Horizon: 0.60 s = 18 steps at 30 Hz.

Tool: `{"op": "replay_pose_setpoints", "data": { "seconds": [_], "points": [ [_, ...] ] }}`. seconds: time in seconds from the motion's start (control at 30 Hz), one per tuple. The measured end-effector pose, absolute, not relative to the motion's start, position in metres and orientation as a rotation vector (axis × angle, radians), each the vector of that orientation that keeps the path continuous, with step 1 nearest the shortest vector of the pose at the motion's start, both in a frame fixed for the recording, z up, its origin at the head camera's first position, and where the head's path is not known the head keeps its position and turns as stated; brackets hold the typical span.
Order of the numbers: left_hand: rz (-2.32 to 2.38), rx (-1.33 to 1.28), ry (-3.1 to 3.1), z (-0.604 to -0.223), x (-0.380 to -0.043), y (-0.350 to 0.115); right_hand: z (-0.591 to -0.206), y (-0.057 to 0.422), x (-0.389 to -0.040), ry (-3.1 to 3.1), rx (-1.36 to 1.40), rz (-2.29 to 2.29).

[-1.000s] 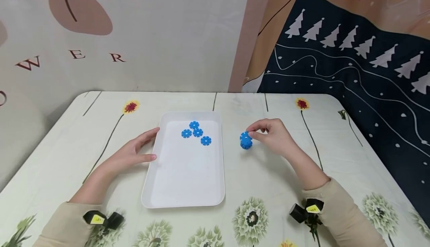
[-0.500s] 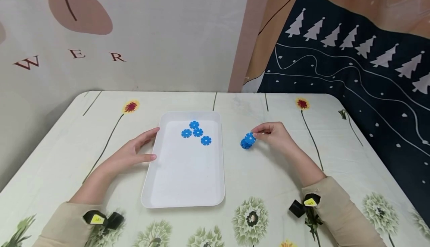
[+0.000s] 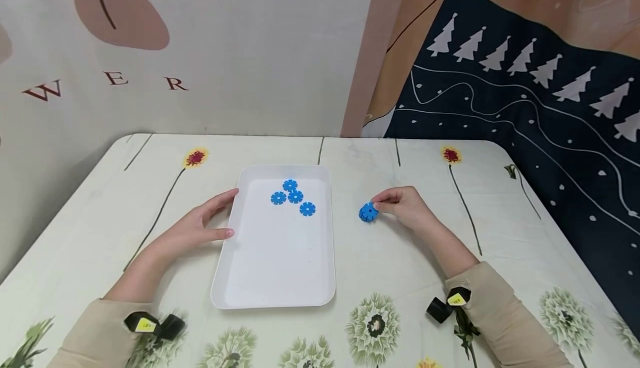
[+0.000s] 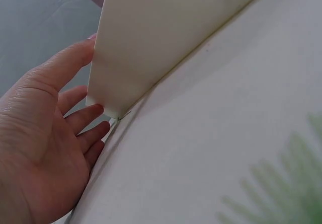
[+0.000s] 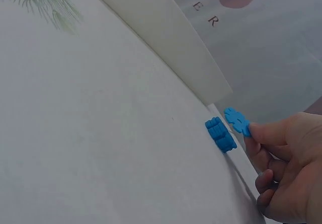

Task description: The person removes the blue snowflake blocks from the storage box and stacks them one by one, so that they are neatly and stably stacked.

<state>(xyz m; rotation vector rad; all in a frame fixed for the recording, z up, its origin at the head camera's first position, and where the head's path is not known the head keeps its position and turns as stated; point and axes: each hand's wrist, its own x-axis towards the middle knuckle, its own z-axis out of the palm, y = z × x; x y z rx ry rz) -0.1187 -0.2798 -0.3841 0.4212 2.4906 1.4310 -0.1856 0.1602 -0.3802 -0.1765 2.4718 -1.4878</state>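
Note:
Thumb and fingertips of my right hand [image 3: 407, 208] pinch a blue snowflake disc [image 5: 236, 121] by its edge. It is tilted just above a small stack of blue discs [image 5: 220, 134], with a narrow gap visible in the right wrist view; in the head view the held disc [image 3: 369, 210] covers most of the stack. On the other side, my left hand [image 3: 192, 230] rests at the left edge of a white tray [image 3: 277, 262], thumb and fingers spread and touching its wall. Several blue discs [image 3: 295, 197] lie flat toward the tray's far end.
A flower-print cloth [image 3: 395, 279] covers the table. Behind the table's far edge hangs a pale printed curtain [image 3: 250, 56], with a dark tree-pattern cloth [image 3: 500, 95] on the right. The tray's raised rim stands between the left hand and the stack.
The right hand first drew the pinched disc rightward off the stack, then brought it back left over the stack. The left hand and tray have stayed in place.

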Motion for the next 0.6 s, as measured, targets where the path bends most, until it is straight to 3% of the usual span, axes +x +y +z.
{"op": "replay_pose_setpoints", "data": {
  "seconds": [0.6],
  "points": [
    [1.458,0.446,2.477,-0.3849,-0.1208,-0.2811,-0.3816,0.1602,-0.1897,2.487,-0.191,-1.417]
  ]
}}
